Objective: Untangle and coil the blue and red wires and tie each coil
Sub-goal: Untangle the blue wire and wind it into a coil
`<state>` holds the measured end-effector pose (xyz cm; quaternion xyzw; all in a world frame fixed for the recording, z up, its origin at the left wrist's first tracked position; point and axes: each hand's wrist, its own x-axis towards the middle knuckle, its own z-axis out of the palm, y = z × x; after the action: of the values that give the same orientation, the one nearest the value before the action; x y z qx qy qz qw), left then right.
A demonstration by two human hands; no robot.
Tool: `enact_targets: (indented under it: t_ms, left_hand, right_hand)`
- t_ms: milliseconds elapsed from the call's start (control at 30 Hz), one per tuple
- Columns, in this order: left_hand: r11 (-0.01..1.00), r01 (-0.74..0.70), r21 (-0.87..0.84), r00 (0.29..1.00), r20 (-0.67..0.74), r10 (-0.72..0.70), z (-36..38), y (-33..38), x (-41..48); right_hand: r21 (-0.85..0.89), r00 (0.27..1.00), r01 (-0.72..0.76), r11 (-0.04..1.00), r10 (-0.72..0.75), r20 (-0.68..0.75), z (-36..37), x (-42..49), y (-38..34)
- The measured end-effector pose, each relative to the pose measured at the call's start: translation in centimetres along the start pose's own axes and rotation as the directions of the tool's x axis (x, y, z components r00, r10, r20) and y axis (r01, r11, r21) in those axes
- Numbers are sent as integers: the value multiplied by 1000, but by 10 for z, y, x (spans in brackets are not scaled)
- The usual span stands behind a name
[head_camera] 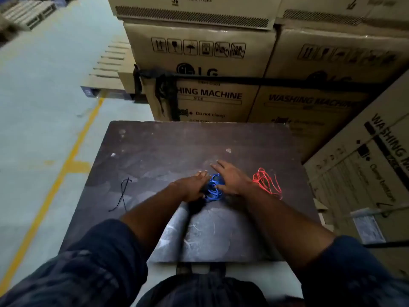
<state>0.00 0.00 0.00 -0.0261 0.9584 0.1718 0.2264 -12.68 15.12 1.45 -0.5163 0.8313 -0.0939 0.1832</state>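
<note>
Left hand (pixel 194 185) and right hand (pixel 230 178) lie flat, fingers straight, pressing either side of the blue wire (pixel 213 190) mid-table (pixel 155 147), probably so the bundle can't spring apart. The red wire (pixel 266 181) sits loose just right of it, and the black ties (pixel 124 193) are well left.

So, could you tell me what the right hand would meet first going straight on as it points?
The way looks free: the right hand points away and slightly left over bare table, with only the cardboard box beyond its far edge.
</note>
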Motion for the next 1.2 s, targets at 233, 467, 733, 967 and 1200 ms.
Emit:
enact_targets:
  t_ms: [233,467,733,967,1200]
  left_hand:
    - [991,23,-132,994,109,-9,34,11,7]
    - [963,109,-246,971,-182,-157,55,20,18]
    - [905,219,-364,941,-165,-294,66,16,33]
    - [897,309,-315,884,-254,-394,66,-1,27]
    - [646,398,-651,729,-203,-653,79,-20,16]
  right_hand:
    - [113,990,-95,989,81,117,43,-11,7]
    - [257,972,-231,938,212,100,63,-7,21]
    - [237,974,-227,945,215,75,72,-7,34]
    - [248,974,-225,942,210,84,71,-10,45]
    - [727,944,-217,652,331,-15,68,-11,39]
